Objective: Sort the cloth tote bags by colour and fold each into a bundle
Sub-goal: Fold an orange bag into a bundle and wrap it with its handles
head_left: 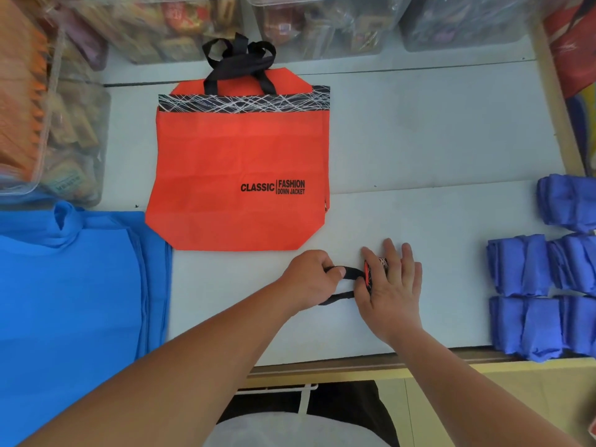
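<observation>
Here, at the far left, clear plastic bins of packets are standing on the table, and just in front of them a stack of flat light-blue bags is lying, reaching over the near edge. Just beside the stack, an orange bag is lying spread flat, its black handles pointing away toward more bins at the back. Nearer the person, the left hand is curling its fingers round a black strap and gripping it. That strap is running to a small folded orange bundle, which the right hand is pressing to the table with fingers straight and spread. Well apart at the far right, dark-blue folded bundles are sitting in rows
</observation>
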